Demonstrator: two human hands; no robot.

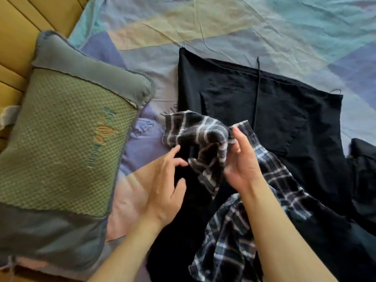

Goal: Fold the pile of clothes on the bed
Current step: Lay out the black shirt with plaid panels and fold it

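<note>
A dark plaid shirt lies crumpled on the bed in front of me, one bunched end lifted up. My right hand grips that bunched plaid cloth, thumb on top and fingers curled under it. My left hand hovers just to its left with fingers spread and relaxed, fingertips touching the plaid edge. Beneath both lies a large black garment, spread flat with a drawstring showing.
A green and grey pillow lies at the left against a yellow headboard. The bedsheet in pastel colour blocks stretches across the back. Another dark garment sits at the right edge.
</note>
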